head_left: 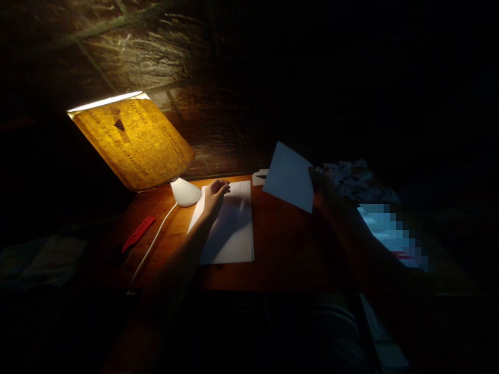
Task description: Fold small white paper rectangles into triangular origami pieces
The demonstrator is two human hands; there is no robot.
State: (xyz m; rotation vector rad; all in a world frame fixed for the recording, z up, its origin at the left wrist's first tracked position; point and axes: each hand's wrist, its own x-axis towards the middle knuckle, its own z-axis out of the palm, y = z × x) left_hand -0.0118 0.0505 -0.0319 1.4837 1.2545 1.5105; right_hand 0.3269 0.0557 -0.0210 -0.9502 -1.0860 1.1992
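Bench [286, 244]: wood, against a rough wall [156, 47], mostly in shadow. Lamp [134, 145] on its left part, lit, yellow printed shade leaning up-left, white base near the stack. Crumpled heap [346, 179] to the right, too dark to identify.

Stack [230, 236]: white paper, flat on bench, long axis near-to-far, short far end toward the wall. Sheet [290, 176]: raised right of the stack, tilted; one corner points up, another down-left. Sides look close to equal in this view, so can't call its long axis.

Right hand [320, 184] is pinching the sheet's right edge; sheet sticks out left from it. Left hand [216, 195] is over the stack's far left part, fingers bent and pointing right; can't tell if the tips meet or touch paper.

Red strip [139, 234] left of the lamp's cord [154, 246], slanted. Card [258, 178] just behind the sheet.
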